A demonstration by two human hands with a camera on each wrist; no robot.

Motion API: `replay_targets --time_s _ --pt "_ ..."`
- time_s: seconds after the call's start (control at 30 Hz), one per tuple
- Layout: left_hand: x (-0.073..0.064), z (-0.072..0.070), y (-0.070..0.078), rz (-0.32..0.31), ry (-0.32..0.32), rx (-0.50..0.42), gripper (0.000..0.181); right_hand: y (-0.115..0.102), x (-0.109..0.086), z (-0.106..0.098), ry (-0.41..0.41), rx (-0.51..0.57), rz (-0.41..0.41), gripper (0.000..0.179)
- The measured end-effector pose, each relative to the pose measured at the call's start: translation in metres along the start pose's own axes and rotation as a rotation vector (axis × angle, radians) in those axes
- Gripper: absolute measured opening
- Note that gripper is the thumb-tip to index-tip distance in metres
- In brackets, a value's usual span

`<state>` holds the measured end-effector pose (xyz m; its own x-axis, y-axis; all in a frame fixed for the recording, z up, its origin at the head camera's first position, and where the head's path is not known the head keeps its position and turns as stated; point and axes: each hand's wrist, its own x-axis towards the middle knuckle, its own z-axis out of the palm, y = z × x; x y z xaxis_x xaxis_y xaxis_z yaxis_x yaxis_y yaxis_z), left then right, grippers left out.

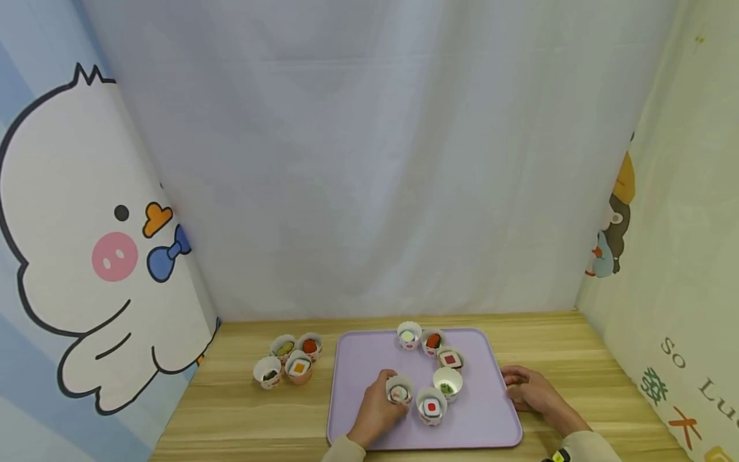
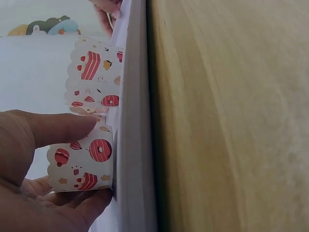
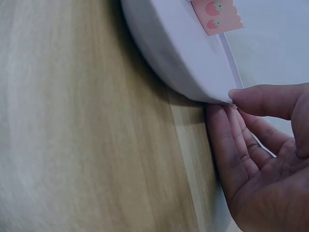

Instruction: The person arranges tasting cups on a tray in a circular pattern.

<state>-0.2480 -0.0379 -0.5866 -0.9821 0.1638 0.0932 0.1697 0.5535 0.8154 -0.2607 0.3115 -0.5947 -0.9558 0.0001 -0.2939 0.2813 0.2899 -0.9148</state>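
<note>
My left hand holds a small white paper baking cup by its sides over the lilac tray. Inside that cup sits a sushi-like piece, white with pinkish bits. The left wrist view shows red cake and doughnut prints on the held cup, thumb on one side and fingers on the other, its base right at the tray surface. Beyond it stands a second printed cup. At the tray's right edge, my right hand pinches the rim, thumb on top and fingers underneath.
Several more cups stand on the tray in a curved line, including one with a red-centred piece and one with green bits. Left of the tray, several filled cups cluster on the wooden table. A pale curtain hangs behind.
</note>
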Motion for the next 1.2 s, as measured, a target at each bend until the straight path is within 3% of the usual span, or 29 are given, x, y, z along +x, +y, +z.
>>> replay_targets --time_s 0.27,0.5,0.8,1.0,1.2 --pt "-0.002 0.002 -0.001 0.020 -0.005 0.003 0.066 -0.003 -0.002 0.001 0.009 -0.001 0.001 0.059" --pt "-0.005 0.005 -0.002 -0.035 -0.052 -0.001 0.066 0.002 -0.007 0.001 0.004 0.025 0.030 0.060" --pt "-0.006 0.003 -0.003 -0.005 -0.059 0.000 0.065 0.000 -0.006 0.001 0.011 0.018 0.024 0.060" --pt "-0.010 -0.006 -0.002 0.009 -0.088 -0.016 0.071 -0.002 -0.006 0.002 -0.007 0.027 0.011 0.060" --pt "-0.019 -0.023 0.009 0.000 -0.075 -0.077 0.075 -0.002 -0.003 0.002 -0.006 0.034 0.003 0.060"
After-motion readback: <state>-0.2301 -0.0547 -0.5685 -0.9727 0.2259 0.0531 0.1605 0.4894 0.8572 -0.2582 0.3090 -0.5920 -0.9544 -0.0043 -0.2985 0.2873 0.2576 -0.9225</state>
